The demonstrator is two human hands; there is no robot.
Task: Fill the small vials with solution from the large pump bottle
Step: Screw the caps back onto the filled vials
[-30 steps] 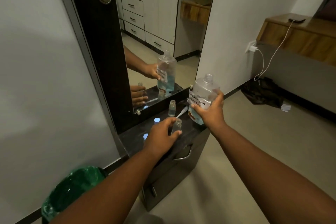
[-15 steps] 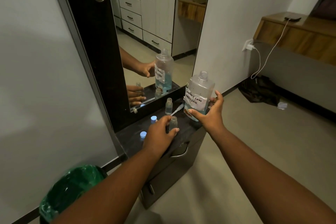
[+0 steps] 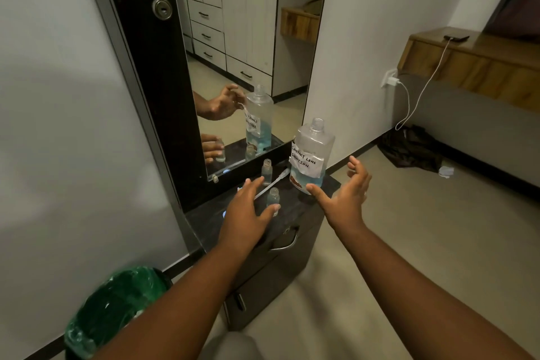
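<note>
The large bottle (image 3: 311,155), held half a second earlier, had been set down at the counter's (image 3: 295,207) right edge. The right hand (image 3: 344,193) was spread open, empty. A small vial (image 3: 273,197) mid-counter was touched by the open left hand (image 3: 248,207); filling seemingly remained undone.

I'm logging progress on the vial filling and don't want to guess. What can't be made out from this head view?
- Fill level of the near vial and far vial: too small, clear, dim light.
- Blue caps: the left hand covers all but a sliver.
- Pump tube: lower end hidden behind that hand.
- Large bottle: base partly hidden by the right hand thumb.
- Bin: cut off by the bottom edge.
</note>
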